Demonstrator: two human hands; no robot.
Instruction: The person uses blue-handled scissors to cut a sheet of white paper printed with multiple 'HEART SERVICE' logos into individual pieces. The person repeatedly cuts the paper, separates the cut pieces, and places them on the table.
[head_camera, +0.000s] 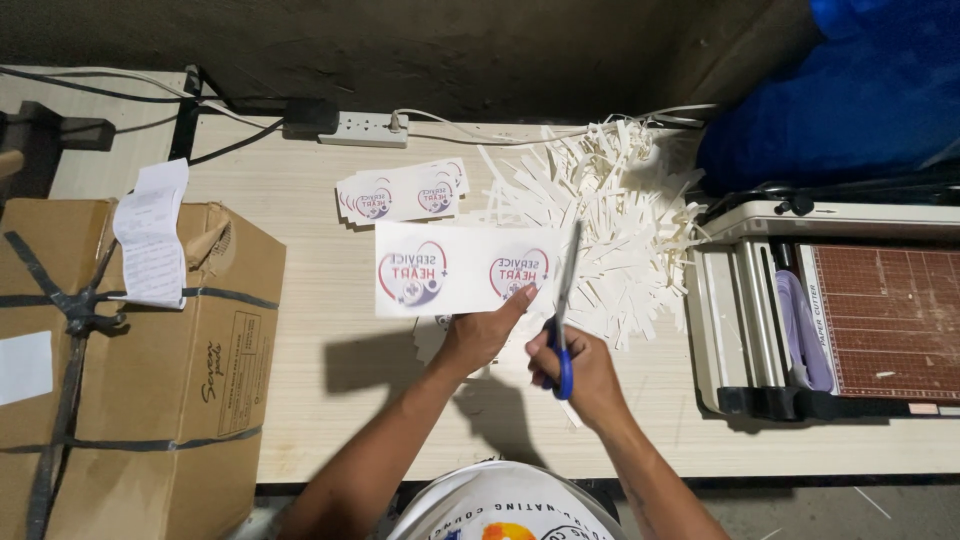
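Blue-handled scissors (563, 330), clasped in the right hand's (580, 375) grip, bite the white printed paper sheet (455, 268); left hand (480, 335) apparently pinches its edge, steadying it.

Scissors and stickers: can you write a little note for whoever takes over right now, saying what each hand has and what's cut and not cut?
Left hand: fingers pinch the bottom edge of a printed sheet showing two heart logos.
Right hand: grips blue-handled scissors, blades up along the sheet's right edge.
Done: a stack of cut labels lies behind the sheet; a heap of white paper offcuts lies to the right.
Left: the held sheet's two logos are not yet separated.
Nearby: paper cutter at right, cardboard box at left.
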